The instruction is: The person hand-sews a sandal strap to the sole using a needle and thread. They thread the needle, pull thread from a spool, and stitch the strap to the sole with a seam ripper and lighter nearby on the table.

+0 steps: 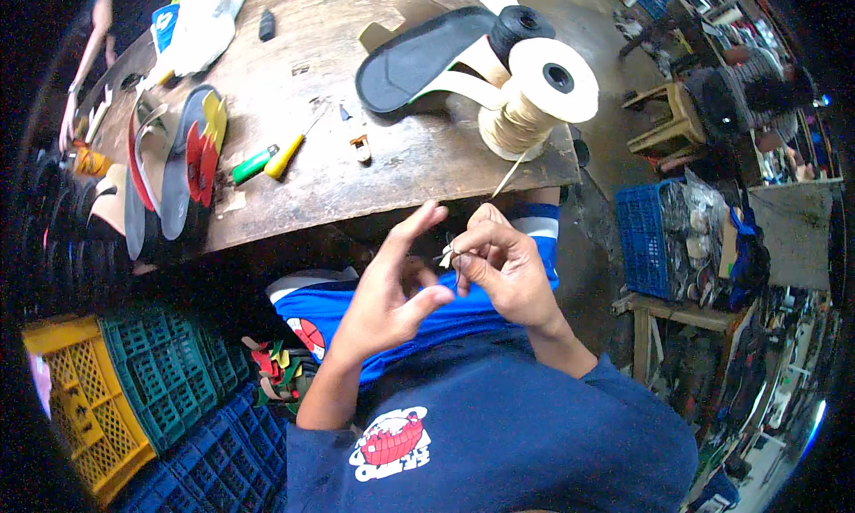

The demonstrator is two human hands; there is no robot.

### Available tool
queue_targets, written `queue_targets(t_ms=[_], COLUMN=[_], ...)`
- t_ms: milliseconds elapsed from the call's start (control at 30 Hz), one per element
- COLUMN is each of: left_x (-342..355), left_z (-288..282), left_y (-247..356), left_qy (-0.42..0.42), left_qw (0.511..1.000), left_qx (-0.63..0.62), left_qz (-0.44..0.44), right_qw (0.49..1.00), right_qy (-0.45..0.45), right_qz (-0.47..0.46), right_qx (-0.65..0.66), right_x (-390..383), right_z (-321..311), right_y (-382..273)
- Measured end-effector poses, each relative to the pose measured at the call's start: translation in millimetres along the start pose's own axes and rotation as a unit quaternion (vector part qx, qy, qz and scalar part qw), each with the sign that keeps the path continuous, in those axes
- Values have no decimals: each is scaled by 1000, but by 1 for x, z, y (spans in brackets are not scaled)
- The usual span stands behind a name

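My right hand [515, 277] is held above my lap, thumb and forefinger pinched on the pale end of a cord. A thin dark strand, too small to make out, shows by those fingertips. Beside it my left hand [381, 290] has its thumb and fingers apart, with nothing visible between them. Cream cord [510, 174] runs down from a large spool [574, 78] at the bench's right corner toward my right hand. Behind the spool lie a black sandal sole [419, 59] with a pale strap [459, 87] and a smaller black spool [524, 23].
On the wooden bench [294, 77] lie a yellow-handled awl [283, 158], a green cylindrical item [255, 165] and several sandal pieces [183, 161]. Plastic crates [169, 370] stand at lower left. A blue crate [643, 239] sits at right. Another person's arm [85, 63] shows at far left.
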State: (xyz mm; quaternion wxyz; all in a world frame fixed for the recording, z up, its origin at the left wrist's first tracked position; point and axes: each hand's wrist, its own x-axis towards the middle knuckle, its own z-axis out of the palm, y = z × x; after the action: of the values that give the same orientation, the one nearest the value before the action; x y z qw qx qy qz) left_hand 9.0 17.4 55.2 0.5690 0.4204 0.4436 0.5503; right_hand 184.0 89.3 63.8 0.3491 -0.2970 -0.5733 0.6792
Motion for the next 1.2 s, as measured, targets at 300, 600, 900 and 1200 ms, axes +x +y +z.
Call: queue_targets(t_ms=[300, 600, 900, 1200], left_x=[14, 8, 6, -3], left_z=[13, 12, 2, 3], left_y=[5, 0, 3, 7], left_qy=[2, 13, 57, -87], left_qw=[987, 1000, 990, 956], left_qx=[151, 15, 130, 279], left_qz=[58, -21, -7, -4], right_qw=[974, 988, 994, 980], right_qy=[72, 76, 32, 100], right_qz=[-84, -78, 5, -7], right_qx=[-199, -112, -105, 173], right_x=[2, 4, -1, 9], right_z=[9, 16, 2, -19], right_y=[-5, 7, 10, 15])
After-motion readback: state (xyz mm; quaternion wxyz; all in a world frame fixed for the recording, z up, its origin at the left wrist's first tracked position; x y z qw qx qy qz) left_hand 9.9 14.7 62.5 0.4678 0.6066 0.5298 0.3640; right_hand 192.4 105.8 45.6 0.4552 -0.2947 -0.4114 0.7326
